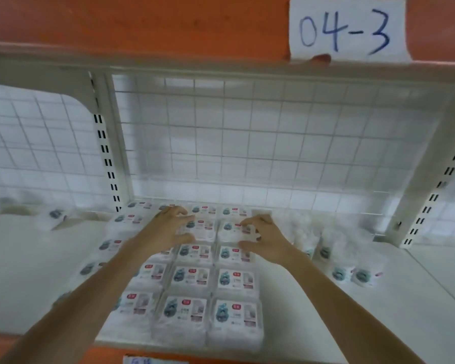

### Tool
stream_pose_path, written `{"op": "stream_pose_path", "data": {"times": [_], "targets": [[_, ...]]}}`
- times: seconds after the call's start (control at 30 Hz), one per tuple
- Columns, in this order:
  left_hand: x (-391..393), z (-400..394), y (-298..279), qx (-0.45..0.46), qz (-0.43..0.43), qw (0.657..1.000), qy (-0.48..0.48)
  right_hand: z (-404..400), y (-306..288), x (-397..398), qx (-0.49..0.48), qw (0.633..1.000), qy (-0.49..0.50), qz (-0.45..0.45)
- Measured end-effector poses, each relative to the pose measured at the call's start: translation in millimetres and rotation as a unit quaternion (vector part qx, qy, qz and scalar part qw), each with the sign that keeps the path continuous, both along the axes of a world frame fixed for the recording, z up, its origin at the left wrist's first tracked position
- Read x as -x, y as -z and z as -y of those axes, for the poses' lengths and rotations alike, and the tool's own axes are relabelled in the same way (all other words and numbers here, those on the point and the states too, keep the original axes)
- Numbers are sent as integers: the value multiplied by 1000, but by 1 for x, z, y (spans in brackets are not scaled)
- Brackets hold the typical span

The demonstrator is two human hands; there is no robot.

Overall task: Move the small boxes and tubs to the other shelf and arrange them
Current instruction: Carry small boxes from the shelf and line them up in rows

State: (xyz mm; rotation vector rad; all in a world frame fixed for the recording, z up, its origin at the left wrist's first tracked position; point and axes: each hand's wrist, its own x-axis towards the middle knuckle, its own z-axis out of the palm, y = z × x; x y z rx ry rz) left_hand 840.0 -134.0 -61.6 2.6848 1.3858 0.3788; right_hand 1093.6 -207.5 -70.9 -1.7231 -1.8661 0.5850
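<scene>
White shelf (37,271) carries our boxes (192,279), laid flat in neat rows and columns running from the front edge to the wire-grid back (247,143). Labels face up; each box's long axis lies left to right. Our left hand (168,229) rests on a box in the far rows, fingers spread and bent. Our right hand (265,237) touches the neighbouring box, fingers curled at its edge; whether its grip pinches, we cannot tell. More packs (350,274) lie loosely to the right. A paper sign (348,28) above reads 04-3.

White paper label (348,28) handwritten "04-3" on orange beam (142,22), white wire-grid back panel (247,143), slotted uprights (107,153), all above the grip.
</scene>
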Motion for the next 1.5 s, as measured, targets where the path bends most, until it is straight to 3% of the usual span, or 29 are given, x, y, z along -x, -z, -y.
{"op": "stream_pose_path", "data": {"times": [0.33,0.53,0.73,0.87,1.13,1.5], "targets": [[-2,4,5,-8,-22,1000,-7,-7,6,7,-43,998,3,37],[-4,3,4,8,-29,999,-14,-5,10,16,-42,992,31,111],[-4,8,2,13,-36,999,-15,9,-1,29,-9,976,66,205],[-1,12,-4,24,-50,998,-6,25,-10,40,27,977,79,198],[26,55,-17,-2,46,999,29,98,-31,54,-73,977,155,127],[87,184,25,-138,101,983,68,241,4,80,-106,968,128,186]]}}
